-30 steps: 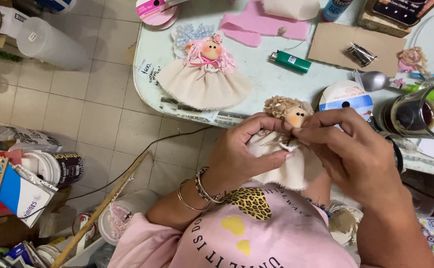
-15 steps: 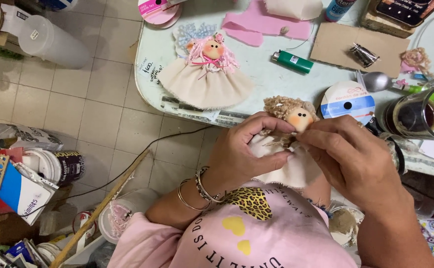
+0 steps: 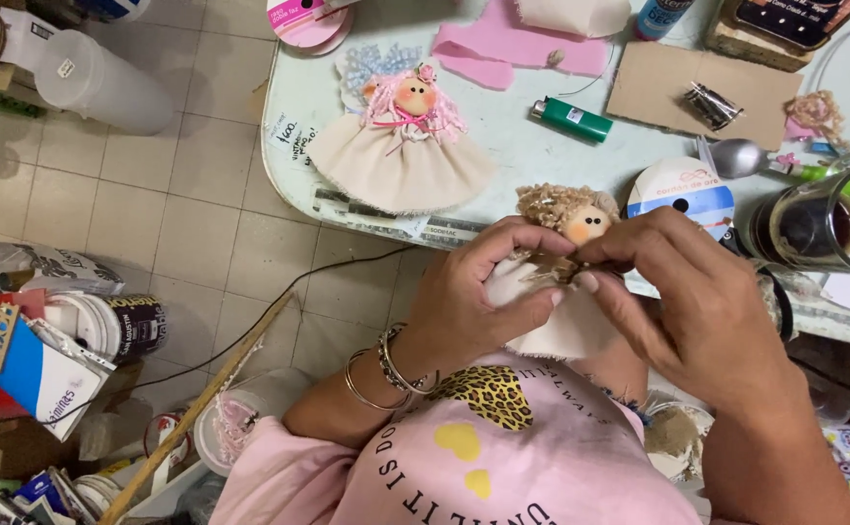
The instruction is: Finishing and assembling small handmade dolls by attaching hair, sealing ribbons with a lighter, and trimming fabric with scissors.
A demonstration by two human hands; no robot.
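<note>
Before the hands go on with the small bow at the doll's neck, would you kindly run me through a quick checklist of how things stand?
1. Doll with curly tan hair supported: ok, the left hand wraps its cream body.
2. Small brown bow pinched at the neck: ok, the right hand has fingertips on it.
3. Bow fixed to the doll: cannot tell, fingers cover the joint.
4. Doll's face unobstructed: ok, both eyes show.
5. Glass of dark drink away from the work: not ok, it stands close beside the right hand.
6. Finished pink-haired doll out of the way: ok, it lies apart on the table.
</note>
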